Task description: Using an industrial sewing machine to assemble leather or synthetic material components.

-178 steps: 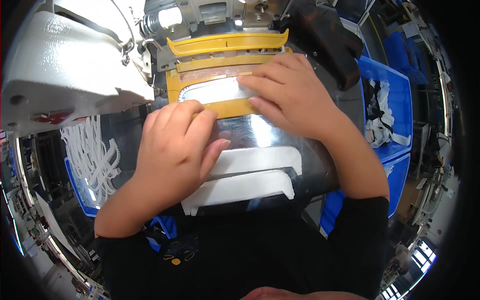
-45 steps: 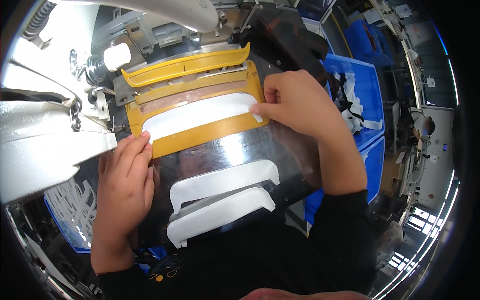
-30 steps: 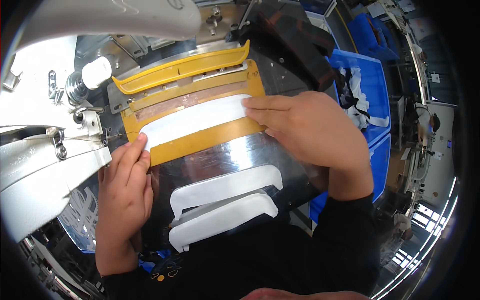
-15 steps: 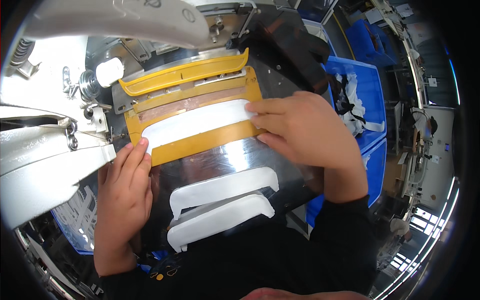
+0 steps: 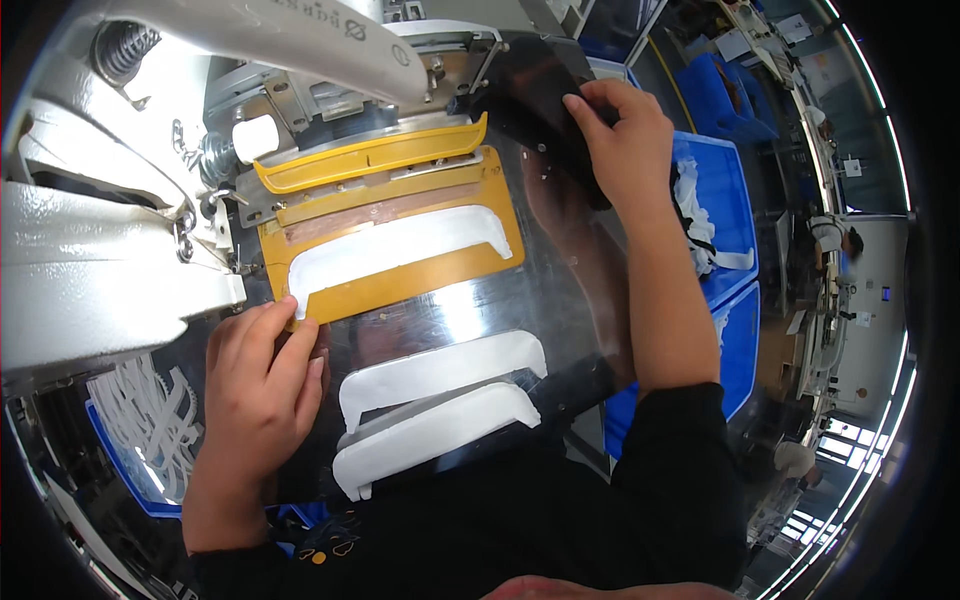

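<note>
A white curved fabric piece (image 5: 400, 240) lies on a yellow sewing template (image 5: 420, 290), its two ends bending toward me. My left hand (image 5: 260, 385) rests at the template's near left corner. Its fingers are stretched out, with the tips touching the corner and the white piece's left end. At the far right, my right hand (image 5: 630, 135) is raised beside a dark glossy shape (image 5: 540, 110). Thumb and fingers are bent close together there; I cannot make out what is between them. A narrow yellow hinged flap (image 5: 370, 157) stands along the template's far side.
Two more white curved pieces (image 5: 445, 375) lie overlapping on the shiny metal table (image 5: 470, 315) near me. A white sewing machine (image 5: 100, 270) fills the left. Blue bins (image 5: 735, 200) with white fabric stand right; white strips (image 5: 150, 410) hang over another bin at lower left.
My right hand has let go of the white piece's right end and moved up and right to the dark shape. My left hand has slid slightly down, staying at the corner.
</note>
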Motion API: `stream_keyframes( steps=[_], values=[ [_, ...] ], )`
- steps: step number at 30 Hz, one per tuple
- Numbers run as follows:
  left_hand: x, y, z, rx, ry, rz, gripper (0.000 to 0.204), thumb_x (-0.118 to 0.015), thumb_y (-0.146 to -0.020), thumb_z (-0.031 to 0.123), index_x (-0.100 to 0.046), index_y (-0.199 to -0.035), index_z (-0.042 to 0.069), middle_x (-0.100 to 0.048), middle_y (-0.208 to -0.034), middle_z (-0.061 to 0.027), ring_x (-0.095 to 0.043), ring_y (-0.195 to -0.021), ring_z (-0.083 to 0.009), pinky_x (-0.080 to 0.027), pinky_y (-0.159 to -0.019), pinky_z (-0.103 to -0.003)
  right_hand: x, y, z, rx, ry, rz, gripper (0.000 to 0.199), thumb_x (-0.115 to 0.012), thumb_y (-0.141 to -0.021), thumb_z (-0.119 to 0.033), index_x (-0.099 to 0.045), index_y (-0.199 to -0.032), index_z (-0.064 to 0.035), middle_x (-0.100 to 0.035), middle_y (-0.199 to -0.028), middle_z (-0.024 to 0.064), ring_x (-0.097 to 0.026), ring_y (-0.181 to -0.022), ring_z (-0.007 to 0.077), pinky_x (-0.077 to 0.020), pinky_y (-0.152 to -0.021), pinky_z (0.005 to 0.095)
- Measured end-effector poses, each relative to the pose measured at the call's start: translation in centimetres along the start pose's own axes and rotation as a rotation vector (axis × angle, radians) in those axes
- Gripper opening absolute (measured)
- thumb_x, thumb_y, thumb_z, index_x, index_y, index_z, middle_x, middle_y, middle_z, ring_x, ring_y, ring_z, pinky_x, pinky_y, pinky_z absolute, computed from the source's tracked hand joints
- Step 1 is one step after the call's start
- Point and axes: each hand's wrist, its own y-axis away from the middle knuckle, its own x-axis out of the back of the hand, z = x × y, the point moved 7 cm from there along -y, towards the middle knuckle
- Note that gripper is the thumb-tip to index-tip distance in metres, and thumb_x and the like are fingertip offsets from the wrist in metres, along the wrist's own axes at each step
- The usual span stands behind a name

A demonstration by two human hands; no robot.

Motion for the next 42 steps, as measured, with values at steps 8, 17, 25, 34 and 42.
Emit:
stream_keyframes(
  steps=[8, 17, 25, 34, 42],
  values=[
    [0.2, 0.0, -0.1, 0.003, -0.03, 0.049, 0.032, -0.079, -0.086, 0.01, -0.077, -0.117, 0.001, -0.07, -0.122, -0.0148, -0.067, -0.113, -0.0336, -0.052, -0.102, -0.048, 4.9, 0.8, -2.3, -0.009, -0.406, -0.11, 0.015, -0.08, -0.098, -0.012, -0.079, -0.108, -0.0008, -0.078, -0.091, 0.0137, -0.074, -0.082, 0.0227, -0.0568, -0.078, 0.0313],
    [0.6, 0.6, -1.1, 0.063, -0.029, 0.143, 0.027, -0.078, -0.084, 0.008, -0.076, -0.111, 0.002, -0.073, -0.108, -0.0117, -0.069, -0.103, -0.0308, -0.052, -0.095, -0.045, -2.5, 4.6, -16.5, 0.336, -0.701, -0.755, 0.013, -0.076, -0.097, -0.011, -0.077, -0.104, 0.0001, -0.074, -0.083, 0.0132, -0.068, -0.07, 0.0253, -0.0542, -0.07, 0.0356],
    [-0.1, 0.4, -1.5, 0.09, 0.07, 0.148, 0.032, -0.078, -0.087, 0.012, -0.076, -0.117, 0.0, -0.074, -0.109, -0.0129, -0.068, -0.103, -0.0322, -0.053, -0.097, -0.045, -6.5, 5.2, -16.0, 0.231, -0.571, -0.845, 0.015, -0.075, -0.1, -0.01, -0.079, -0.106, 0.0027, -0.079, -0.092, 0.0136, -0.074, -0.082, 0.0189, -0.0576, -0.078, 0.0318],
    [-0.5, 0.3, -1.0, 0.063, -0.025, 0.016, 0.047, -0.081, -0.088, 0.017, -0.077, -0.134, 0.006, -0.066, -0.117, -0.0117, -0.064, -0.108, -0.032, -0.051, -0.099, -0.046, -6.8, 5.2, -15.8, 0.213, -0.581, -0.795, 0.017, -0.079, -0.095, -0.017, -0.081, -0.103, -0.0016, -0.08, -0.094, 0.0191, -0.079, -0.087, 0.0348, -0.0598, -0.078, 0.0408],
    [-0.8, 0.4, -1.1, 0.105, -0.046, -0.033, 0.046, -0.081, -0.088, 0.017, -0.076, -0.132, 0.005, -0.066, -0.123, -0.0116, -0.063, -0.113, -0.0323, -0.049, -0.102, -0.047, -7.1, 5.4, -16.1, 0.251, -0.481, -0.792, 0.024, -0.082, -0.092, -0.025, -0.08, -0.097, -0.0016, -0.079, -0.091, 0.0183, -0.077, -0.087, 0.0369, -0.0592, -0.08, 0.0451]
  ],
)
